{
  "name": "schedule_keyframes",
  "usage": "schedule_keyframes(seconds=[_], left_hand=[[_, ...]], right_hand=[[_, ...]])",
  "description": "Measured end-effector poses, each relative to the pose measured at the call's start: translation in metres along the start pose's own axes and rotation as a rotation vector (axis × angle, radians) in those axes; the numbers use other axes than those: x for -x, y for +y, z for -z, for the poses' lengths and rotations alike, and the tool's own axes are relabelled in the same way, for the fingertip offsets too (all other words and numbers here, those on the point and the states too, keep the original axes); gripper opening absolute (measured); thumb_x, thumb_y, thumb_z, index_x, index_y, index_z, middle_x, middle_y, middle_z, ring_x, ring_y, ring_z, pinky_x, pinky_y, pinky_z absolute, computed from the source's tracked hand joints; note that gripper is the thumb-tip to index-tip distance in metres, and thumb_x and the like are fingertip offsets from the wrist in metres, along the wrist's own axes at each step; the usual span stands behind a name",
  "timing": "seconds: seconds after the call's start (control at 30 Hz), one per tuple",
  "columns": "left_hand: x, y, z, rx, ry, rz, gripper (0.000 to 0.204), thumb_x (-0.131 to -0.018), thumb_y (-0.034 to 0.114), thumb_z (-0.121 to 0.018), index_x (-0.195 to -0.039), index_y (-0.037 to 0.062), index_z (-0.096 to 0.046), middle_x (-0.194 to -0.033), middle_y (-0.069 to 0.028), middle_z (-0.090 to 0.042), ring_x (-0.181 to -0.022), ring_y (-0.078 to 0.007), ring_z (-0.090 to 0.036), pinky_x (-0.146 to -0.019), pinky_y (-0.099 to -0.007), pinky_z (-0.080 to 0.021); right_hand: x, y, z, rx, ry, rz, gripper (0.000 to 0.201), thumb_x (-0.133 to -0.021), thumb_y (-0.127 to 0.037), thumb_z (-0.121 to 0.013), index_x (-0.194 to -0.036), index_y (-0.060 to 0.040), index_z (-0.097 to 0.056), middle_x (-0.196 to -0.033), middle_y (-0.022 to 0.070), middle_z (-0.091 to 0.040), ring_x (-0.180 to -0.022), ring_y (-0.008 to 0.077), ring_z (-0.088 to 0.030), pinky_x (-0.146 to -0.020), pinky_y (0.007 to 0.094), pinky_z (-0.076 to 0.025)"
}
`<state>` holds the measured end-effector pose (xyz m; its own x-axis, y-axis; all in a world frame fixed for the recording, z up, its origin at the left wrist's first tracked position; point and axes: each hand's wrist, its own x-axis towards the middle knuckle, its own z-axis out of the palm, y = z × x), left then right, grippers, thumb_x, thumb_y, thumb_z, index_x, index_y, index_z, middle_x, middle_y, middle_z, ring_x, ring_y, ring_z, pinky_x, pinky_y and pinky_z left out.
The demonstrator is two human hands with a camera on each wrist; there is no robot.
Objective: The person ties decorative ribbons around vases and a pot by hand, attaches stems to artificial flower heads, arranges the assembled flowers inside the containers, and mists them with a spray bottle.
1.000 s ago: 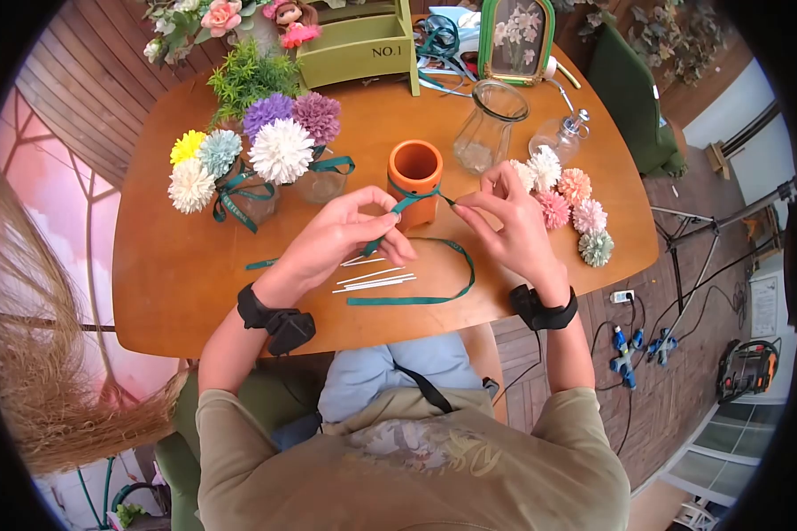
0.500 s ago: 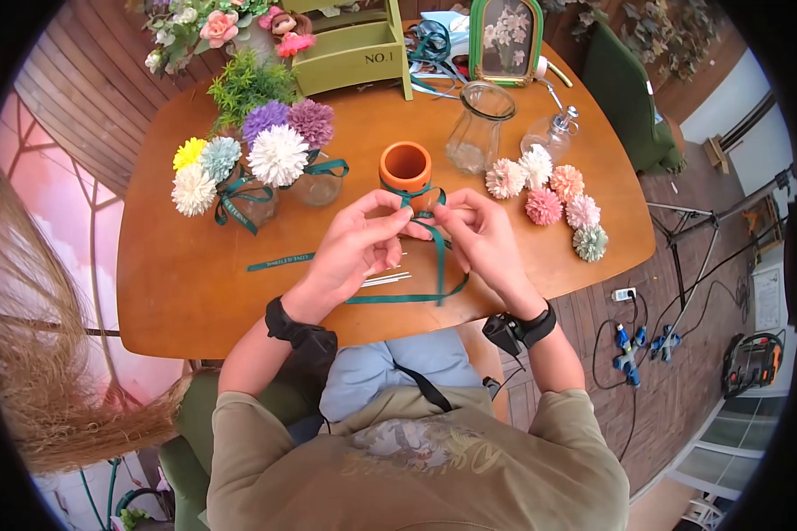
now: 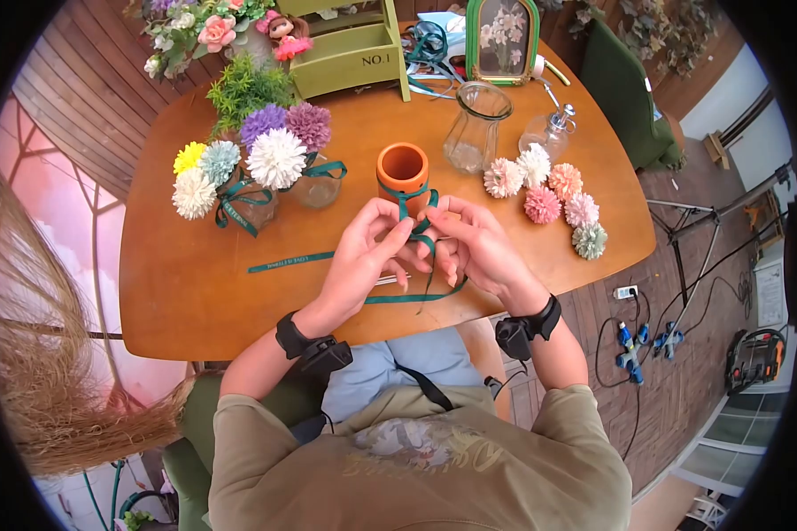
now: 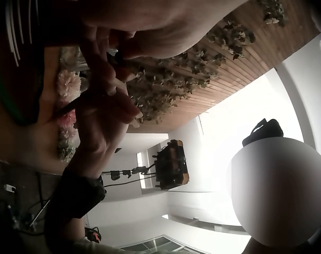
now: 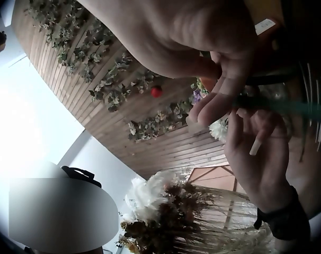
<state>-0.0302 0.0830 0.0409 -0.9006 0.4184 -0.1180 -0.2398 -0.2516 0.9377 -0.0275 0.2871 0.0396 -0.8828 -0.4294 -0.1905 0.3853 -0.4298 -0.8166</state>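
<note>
A terracotta pot [image 3: 404,163] stands upright on the wooden table, a dark green ribbon [image 3: 404,203] wrapped round it below the rim. In front of it my hands meet at the ribbon's ends. My left hand [image 3: 363,257] pinches the ribbon between thumb and forefinger, other fingers loosely bent. Close beside it, my right hand [image 3: 483,243] pinches the ribbon too, and a loop and tail hang between the hands. The right wrist view shows a blurred green ribbon length [image 5: 287,107] by the fingers. White sticks [image 3: 387,280] lie partly hidden under my hands.
A printed green ribbon strip [image 3: 288,263] lies at left on the table. Pompom flowers [image 3: 541,205] and a clear glass vase [image 3: 474,142] are at right. Flowers in ribboned glass jars [image 3: 319,189] stand at left. A green wooden box [image 3: 350,66] and picture frame [image 3: 503,44] stand behind.
My hands, earlier apart on either side of the pot with the ribbon stretched out, have come together in front of it. The ribbon now forms a loop there.
</note>
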Motion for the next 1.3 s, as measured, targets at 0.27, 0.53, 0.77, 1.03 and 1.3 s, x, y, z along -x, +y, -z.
schedule_keyframes(seconds=[0.27,0.53,0.77,1.03,1.3], left_hand=[[-0.01,-0.007,0.013,0.057,-0.015,-0.003,0.016,-0.107,0.02,-0.058,-0.107,0.0052,-0.053,-0.086,-0.0059,-0.062,-0.069,-0.0139,-0.063,-0.061,-0.03,-0.053],[-0.011,0.0,0.009,0.228,-0.021,0.062,0.017,-0.106,0.021,-0.058,-0.105,0.0048,-0.056,-0.079,-0.0044,-0.059,-0.064,-0.0138,-0.059,-0.056,-0.0294,-0.05],[-0.013,0.0,0.015,0.225,-0.018,0.083,0.016,-0.106,0.02,-0.059,-0.105,0.005,-0.056,-0.078,-0.0045,-0.06,-0.06,-0.0125,-0.058,-0.05,-0.0278,-0.048],[-0.011,-0.004,0.012,0.077,-0.014,-0.06,0.017,-0.107,0.02,-0.058,-0.108,0.0033,-0.055,-0.085,-0.0102,-0.068,-0.059,-0.0126,-0.063,-0.05,-0.0254,-0.053],[-0.011,-0.003,0.014,0.026,-0.011,-0.124,0.013,-0.108,0.016,-0.057,-0.112,0.0034,-0.055,-0.091,-0.0125,-0.07,-0.058,-0.0125,-0.064,-0.049,-0.0232,-0.051]], right_hand=[[0.009,0.004,-0.015,0.431,0.156,0.195,0.023,-0.105,-0.015,-0.062,-0.12,0.0012,-0.056,-0.079,0.0071,-0.066,-0.055,0.0109,-0.062,-0.051,0.026,-0.05],[0.008,0.005,-0.012,1.431,0.11,0.922,0.029,-0.088,-0.004,-0.074,-0.116,-0.0068,-0.065,-0.088,0.0089,-0.063,-0.067,0.0273,-0.067,-0.055,0.0381,-0.053],[0.001,0.001,-0.007,1.611,0.059,1.097,0.025,-0.085,-0.007,-0.077,-0.107,-0.0062,-0.066,-0.085,0.0083,-0.06,-0.068,0.0294,-0.067,-0.056,0.0382,-0.054],[-0.01,0.008,-0.018,1.121,0.344,0.823,0.013,-0.095,-0.005,-0.071,-0.102,0.0001,-0.062,-0.081,0.0109,-0.069,-0.06,0.0188,-0.066,-0.056,0.0317,-0.053],[-0.005,-0.001,-0.018,1.143,0.222,0.745,0.011,-0.092,-0.003,-0.071,-0.102,0.0001,-0.069,-0.083,0.0102,-0.068,-0.063,0.0199,-0.067,-0.057,0.0322,-0.052]])
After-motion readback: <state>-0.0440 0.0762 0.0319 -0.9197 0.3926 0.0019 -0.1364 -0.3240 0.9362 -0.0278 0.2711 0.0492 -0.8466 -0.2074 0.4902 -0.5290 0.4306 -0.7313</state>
